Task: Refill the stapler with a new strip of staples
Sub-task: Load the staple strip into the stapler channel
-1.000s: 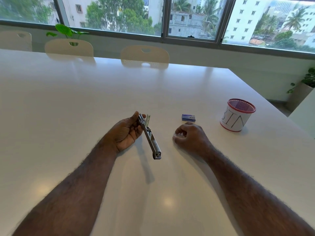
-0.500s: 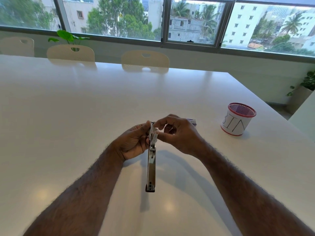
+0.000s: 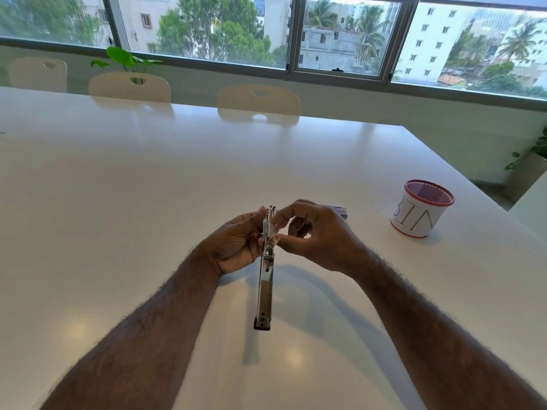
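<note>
I hold the stapler (image 3: 265, 270) above the counter (image 3: 148, 202), left hand (image 3: 236, 241) closed on its far end. Right hand (image 3: 313, 232) pinches at the magazine; any strip there is not discernible. Judged step: loading. Next: seat the strip, then close.

We see a glossy white table (image 3: 148, 202). On it, at the right, stands a red-rimmed mesh cup (image 3: 421, 209) marked BIN; nearer us lies a small purple box (image 3: 340, 211), partly hidden.
</note>
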`<state>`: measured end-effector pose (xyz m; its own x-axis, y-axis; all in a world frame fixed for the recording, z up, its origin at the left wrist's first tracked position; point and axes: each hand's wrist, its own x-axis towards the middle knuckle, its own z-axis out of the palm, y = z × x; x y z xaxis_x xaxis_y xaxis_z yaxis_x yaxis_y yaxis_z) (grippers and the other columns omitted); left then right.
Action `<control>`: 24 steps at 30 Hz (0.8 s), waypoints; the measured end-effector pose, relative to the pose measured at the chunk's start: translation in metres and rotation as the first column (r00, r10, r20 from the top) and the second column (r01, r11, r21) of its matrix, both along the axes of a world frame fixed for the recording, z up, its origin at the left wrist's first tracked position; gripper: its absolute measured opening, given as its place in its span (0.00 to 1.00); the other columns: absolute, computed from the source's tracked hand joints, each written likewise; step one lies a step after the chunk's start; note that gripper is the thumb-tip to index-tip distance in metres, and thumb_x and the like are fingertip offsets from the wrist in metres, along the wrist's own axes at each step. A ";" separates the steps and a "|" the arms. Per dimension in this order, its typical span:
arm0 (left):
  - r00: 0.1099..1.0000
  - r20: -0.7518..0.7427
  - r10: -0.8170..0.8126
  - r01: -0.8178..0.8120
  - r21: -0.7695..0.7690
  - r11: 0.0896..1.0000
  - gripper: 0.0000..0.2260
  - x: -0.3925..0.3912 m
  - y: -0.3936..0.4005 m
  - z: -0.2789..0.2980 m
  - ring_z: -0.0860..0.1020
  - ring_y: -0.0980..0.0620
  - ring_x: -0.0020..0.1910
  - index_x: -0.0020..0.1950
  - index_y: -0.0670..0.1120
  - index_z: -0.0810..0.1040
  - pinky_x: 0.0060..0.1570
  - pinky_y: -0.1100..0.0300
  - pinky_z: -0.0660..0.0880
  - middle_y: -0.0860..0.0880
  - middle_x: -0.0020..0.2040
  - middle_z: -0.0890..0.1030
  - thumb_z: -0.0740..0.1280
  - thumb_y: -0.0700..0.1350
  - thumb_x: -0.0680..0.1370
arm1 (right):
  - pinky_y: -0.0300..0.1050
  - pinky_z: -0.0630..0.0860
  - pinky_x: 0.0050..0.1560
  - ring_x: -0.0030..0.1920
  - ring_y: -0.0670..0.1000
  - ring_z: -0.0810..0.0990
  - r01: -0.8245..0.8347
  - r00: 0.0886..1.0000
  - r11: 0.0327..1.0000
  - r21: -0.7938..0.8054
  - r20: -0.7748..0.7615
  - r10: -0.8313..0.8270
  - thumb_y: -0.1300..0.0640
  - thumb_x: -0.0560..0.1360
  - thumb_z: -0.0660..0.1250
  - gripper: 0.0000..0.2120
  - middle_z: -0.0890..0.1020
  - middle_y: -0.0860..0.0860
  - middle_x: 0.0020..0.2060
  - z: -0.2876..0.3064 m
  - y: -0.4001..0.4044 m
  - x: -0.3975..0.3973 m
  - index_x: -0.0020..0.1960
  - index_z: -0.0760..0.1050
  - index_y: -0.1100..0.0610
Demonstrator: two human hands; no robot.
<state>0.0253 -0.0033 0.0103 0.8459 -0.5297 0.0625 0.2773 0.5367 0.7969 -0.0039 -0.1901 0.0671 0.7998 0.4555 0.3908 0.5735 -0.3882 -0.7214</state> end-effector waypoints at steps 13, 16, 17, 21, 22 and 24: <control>1.000 -0.001 0.019 -0.019 0.028 0.999 0.21 0.003 0.003 -0.004 0.77 0.56 0.30 0.55 0.37 0.79 0.31 0.66 0.76 0.45 0.41 0.80 0.75 0.50 0.70 | 0.33 0.76 0.37 0.37 0.42 0.78 0.036 0.999 0.989 -0.140 0.033 -0.032 0.53 0.67 0.78 0.10 0.80 0.43 0.44 0.002 -0.004 0.002 0.47 0.82 0.48; 0.999 -0.018 0.029 -0.029 0.037 0.999 0.20 0.003 0.001 -0.004 0.76 0.57 0.29 0.55 0.36 0.79 0.31 0.66 0.76 0.44 0.41 0.80 0.73 0.49 0.71 | 0.30 0.74 0.36 0.37 0.39 0.77 0.065 0.996 0.979 -0.195 0.071 -0.052 0.52 0.67 0.78 0.11 0.79 0.41 0.42 0.003 -0.004 0.001 0.49 0.84 0.50; 0.999 -0.021 0.039 -0.038 0.039 0.999 0.18 0.002 0.001 -0.003 0.76 0.57 0.28 0.54 0.36 0.80 0.31 0.67 0.75 0.44 0.41 0.80 0.71 0.49 0.72 | 0.29 0.73 0.36 0.38 0.38 0.77 0.070 0.996 0.977 -0.200 0.076 -0.055 0.52 0.68 0.78 0.11 0.79 0.41 0.42 0.003 -0.004 0.000 0.49 0.84 0.50; 0.998 -0.034 0.061 -0.059 0.049 0.997 0.14 -0.001 -0.001 0.001 0.78 0.57 0.30 0.48 0.39 0.83 0.30 0.67 0.75 0.45 0.39 0.82 0.61 0.46 0.76 | 0.31 0.74 0.36 0.39 0.42 0.78 0.055 0.997 0.986 -0.159 0.059 -0.046 0.54 0.69 0.77 0.11 0.80 0.43 0.43 0.003 -0.003 0.000 0.50 0.83 0.50; 0.998 -0.031 0.062 -0.061 0.051 0.997 0.14 -0.002 -0.001 0.002 0.78 0.56 0.31 0.48 0.40 0.83 0.31 0.66 0.76 0.46 0.38 0.82 0.61 0.46 0.77 | 0.32 0.75 0.36 0.39 0.43 0.79 0.052 0.998 0.988 -0.147 0.049 -0.045 0.54 0.69 0.77 0.11 0.81 0.43 0.43 0.002 -0.004 0.001 0.50 0.83 0.50; 0.998 -0.034 0.058 -0.056 0.048 0.997 0.13 -0.002 0.000 0.002 0.79 0.56 0.32 0.49 0.39 0.83 0.31 0.67 0.76 0.45 0.39 0.82 0.63 0.47 0.76 | 0.33 0.74 0.36 0.38 0.43 0.78 0.045 0.999 0.991 -0.123 0.022 -0.042 0.54 0.69 0.77 0.11 0.81 0.43 0.43 0.000 -0.004 0.002 0.50 0.83 0.49</control>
